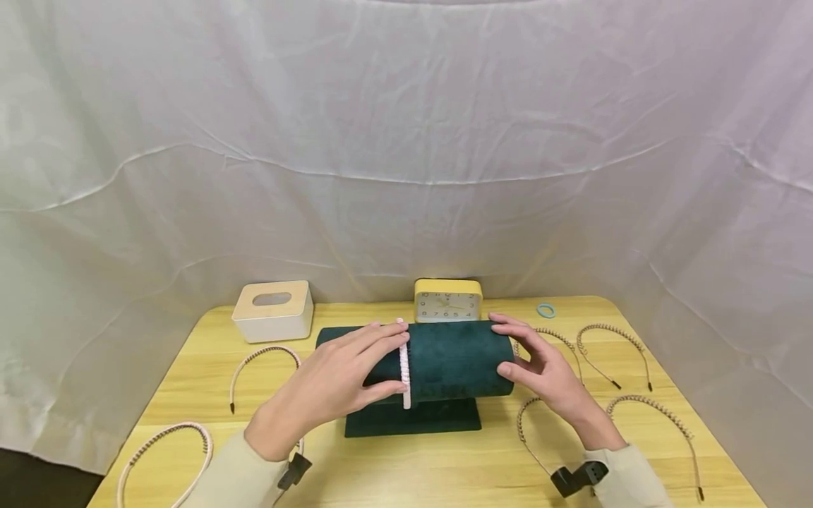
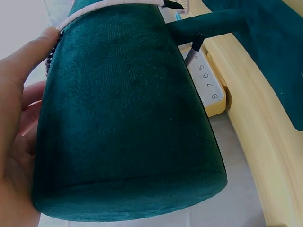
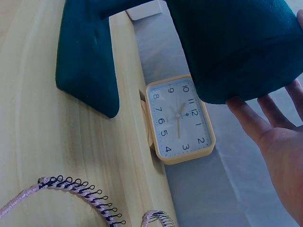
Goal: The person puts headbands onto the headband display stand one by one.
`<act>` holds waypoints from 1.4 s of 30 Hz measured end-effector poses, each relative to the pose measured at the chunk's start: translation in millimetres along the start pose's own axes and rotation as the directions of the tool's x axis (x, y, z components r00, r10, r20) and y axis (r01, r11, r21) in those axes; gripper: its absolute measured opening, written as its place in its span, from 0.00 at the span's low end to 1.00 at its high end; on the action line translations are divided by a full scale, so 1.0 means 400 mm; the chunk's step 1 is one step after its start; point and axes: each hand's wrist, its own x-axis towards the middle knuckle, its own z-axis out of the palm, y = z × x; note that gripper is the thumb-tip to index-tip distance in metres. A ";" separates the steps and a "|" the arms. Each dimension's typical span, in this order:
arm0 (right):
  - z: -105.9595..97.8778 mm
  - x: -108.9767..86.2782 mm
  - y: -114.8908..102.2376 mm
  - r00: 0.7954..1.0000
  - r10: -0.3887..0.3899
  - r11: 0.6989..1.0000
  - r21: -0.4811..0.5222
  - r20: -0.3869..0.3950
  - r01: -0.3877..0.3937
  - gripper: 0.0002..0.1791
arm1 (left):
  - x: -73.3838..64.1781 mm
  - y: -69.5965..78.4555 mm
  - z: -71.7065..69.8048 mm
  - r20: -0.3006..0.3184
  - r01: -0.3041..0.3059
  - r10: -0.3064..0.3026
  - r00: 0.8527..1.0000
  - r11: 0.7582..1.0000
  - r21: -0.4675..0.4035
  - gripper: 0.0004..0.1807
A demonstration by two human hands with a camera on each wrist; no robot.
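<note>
A dark green velvet headband stand, a padded cylinder on a flat base, is in the middle of the table. Around the cylinder sits a pale pink wrapped headband with small dark wire loops along one edge. My left hand lies over the cylinder's left part, its fingertips and straight thumb touching the headband. In the left wrist view the thumb meets the band's edge. My right hand rests with spread fingers on the cylinder's right end. The right wrist view shows those fingertips against the velvet; part of that hand is cut off.
Several similar headbands lie right of the stand, one near the edge. More lie at left, including a headband by my sleeve. At the back are a tissue box, a yellow clock and a blue ring.
</note>
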 end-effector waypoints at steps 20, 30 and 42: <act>0.006 0.001 -0.012 1.000 0.018 1.000 0.008 0.000 -0.018 0.32 | -0.008 -0.006 0.000 0.013 0.022 -0.022 1.000 0.999 -0.027 0.39; 0.004 -0.002 -0.010 1.000 0.019 1.000 0.004 -0.002 -0.019 0.32 | -0.015 -0.011 -0.007 -0.006 0.028 -0.028 1.000 0.995 -0.097 0.37; -0.001 -0.003 -0.001 1.000 0.014 1.000 -0.005 0.000 -0.014 0.32 | -0.072 -0.048 -0.038 -0.090 0.037 -0.048 0.995 0.992 -0.120 0.29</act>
